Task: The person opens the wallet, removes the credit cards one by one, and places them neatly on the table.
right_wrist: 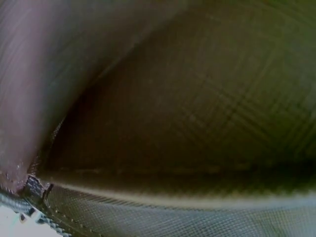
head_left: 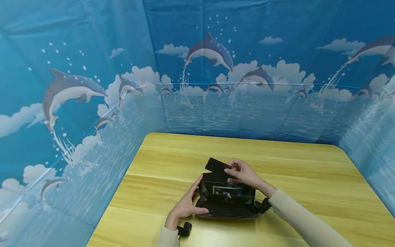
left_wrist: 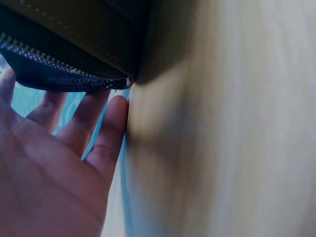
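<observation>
A dark zip-around wallet (head_left: 226,210) lies spread on the table, its compartments facing up. My left hand (head_left: 185,205) holds its left end, thumb on the front flap and a finger reaching up to the back corner. In the left wrist view, fingertips (left_wrist: 116,106) touch the wallet's zipper edge (left_wrist: 64,66). My right hand (head_left: 245,174) pinches a black card (head_left: 215,165) by its right end, tilted above the wallet's back edge. Cards (head_left: 227,191) stand in the wallet's pockets. Cross-textured wallet material (right_wrist: 207,98) fills the dark right wrist view.
The wallet rests on a yellow wood-grain table (head_left: 160,164). Blue dolphin-print sheeting (head_left: 197,113) rises behind the table and along its sides. Black wrist cameras (head_left: 185,229) are strapped on both arms; the right one sits close to the wallet's right end.
</observation>
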### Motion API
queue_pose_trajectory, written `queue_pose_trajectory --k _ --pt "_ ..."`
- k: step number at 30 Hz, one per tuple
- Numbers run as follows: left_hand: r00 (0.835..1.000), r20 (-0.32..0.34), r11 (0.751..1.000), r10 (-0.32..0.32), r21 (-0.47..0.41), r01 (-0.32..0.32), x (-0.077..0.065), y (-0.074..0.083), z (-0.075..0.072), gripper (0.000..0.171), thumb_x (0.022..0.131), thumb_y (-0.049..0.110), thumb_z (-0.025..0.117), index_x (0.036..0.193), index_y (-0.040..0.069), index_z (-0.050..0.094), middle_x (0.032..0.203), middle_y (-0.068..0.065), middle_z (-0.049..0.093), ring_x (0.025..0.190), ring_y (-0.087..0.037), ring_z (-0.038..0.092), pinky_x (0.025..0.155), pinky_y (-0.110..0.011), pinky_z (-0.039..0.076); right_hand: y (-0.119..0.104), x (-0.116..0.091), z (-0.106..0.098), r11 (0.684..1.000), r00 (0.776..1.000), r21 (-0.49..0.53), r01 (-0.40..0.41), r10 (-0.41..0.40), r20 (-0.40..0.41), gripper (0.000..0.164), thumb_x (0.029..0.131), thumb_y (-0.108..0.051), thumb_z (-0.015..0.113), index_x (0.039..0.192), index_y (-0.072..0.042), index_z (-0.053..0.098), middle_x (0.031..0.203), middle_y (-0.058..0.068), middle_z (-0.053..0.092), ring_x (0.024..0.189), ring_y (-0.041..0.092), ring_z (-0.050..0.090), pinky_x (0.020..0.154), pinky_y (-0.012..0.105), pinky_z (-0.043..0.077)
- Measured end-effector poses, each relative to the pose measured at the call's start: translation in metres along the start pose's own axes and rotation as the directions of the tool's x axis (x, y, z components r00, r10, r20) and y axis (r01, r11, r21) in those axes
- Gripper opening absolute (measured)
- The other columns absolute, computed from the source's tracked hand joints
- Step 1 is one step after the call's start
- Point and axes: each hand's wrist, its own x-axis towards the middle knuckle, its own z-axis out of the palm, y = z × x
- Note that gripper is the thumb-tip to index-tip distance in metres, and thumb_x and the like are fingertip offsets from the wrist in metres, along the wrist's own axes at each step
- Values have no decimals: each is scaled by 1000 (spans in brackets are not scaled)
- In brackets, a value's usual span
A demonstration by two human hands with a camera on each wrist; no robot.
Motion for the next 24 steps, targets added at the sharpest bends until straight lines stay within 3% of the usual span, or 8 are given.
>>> queue_pose_trajectory --k 6,10,15,21,24 --pt "1000 -2 1000 -4 16 4 0 1 -1 111 74 10 83 154 16 7 153 -14 17 130 -33 34 106 -56 21 22 6 0 993 998 109 -43 47 -37 20 95 -19 60 98 -1 51 79 11 60 70 22 57 60 32 47" --pt "1000 -6 999 -19 31 19 -1 1 0 111 74 13 83 155 19 7 156 -11 10 136 -30 24 107 -55 20 15 3 -2 981 994 177 -74 87 -68 21 95 -17 60 99 1 51 85 15 64 79 27 61 71 37 51" --pt "1000 -6 999 -20 29 20 -1 2 1 111 74 13 83 155 19 7 156 -11 6 137 -30 20 107 -55 20 13 -1 -7 968 986 239 -77 109 -123 26 94 -19 62 104 4 53 86 13 65 77 24 60 72 35 50" --pt "1000 4 1000 -19 21 19 -1 4 0 109 75 12 82 155 19 6 156 -11 3 139 -31 15 106 -55 20 27 -4 -15 959 969 266 -97 152 -194 34 94 -26 62 112 2 53 81 6 64 69 20 55 67 33 48" --pt "1000 5 1000 -17 26 17 -1 4 0 110 76 11 82 155 18 6 156 -12 3 139 -32 15 106 -56 20 29 -5 -20 954 959 273 -123 185 -214 36 95 -28 61 114 0 51 77 12 63 65 20 54 66 33 47"
